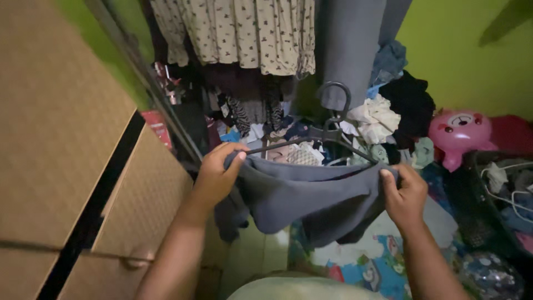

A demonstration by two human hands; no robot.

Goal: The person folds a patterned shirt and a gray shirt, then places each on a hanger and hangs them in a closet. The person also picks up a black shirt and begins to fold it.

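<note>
The grey garment (311, 197) hangs stretched between both hands, right in the middle of the room, and everything else sits around it. The left hand (217, 173) is closed on its left top edge, thumb over the cloth, fingers curled under. The right hand (404, 194) pinches the right top edge the same way, shut tight on the fabric. A dark hanger (327, 130) sits just above the garment, its hook up and its arms running down into the cloth by each hand; whether the hands also grip the hanger, I cannot tell. Behind the garment lies a heap of clothes (383, 119), with a patterned cream dress (244, 33) hanging above that. To the left of the garment stands a tan cabinet (66, 139). To its right, against the green wall (472, 50), sits a pink toy (458, 136), and nearer, a dark basket (488, 194). Below the garment spreads a colourful mat (377, 266)
</note>
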